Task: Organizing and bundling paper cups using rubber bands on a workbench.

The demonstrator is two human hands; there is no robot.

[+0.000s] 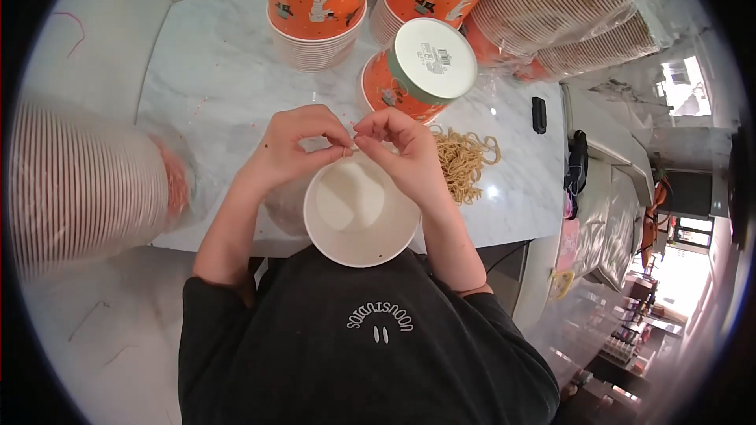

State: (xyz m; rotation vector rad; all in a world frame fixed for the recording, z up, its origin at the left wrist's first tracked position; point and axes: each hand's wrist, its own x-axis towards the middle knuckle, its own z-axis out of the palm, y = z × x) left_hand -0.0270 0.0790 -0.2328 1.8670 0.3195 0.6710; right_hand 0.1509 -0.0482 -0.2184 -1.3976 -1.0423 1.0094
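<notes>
Right in front of me, a paper bucket (362, 248) shows its plain white inside, its mouth facing up toward me at the table's near edge. Over its far rim my left hand (303, 142) and my right hand (402, 153) meet, fingertips almost touching. Each one pinches thumb against fingers; whatever lies between them is too small to make out. Beside my right wrist is a heap of thin tan loops (461, 165) that look like rubber bands, partly covered by that hand. Just beyond my hands, an orange and green paper bucket (421, 71) sits upside down and tilted.
Stacks of upside-down orange buckets (319, 8) stand at the back of the marble table (213, 55). Plastic-wrapped bucket stacks lie at the far right (559, 8) and on the left (94, 189). A small black object (539, 116) rests near the right edge.
</notes>
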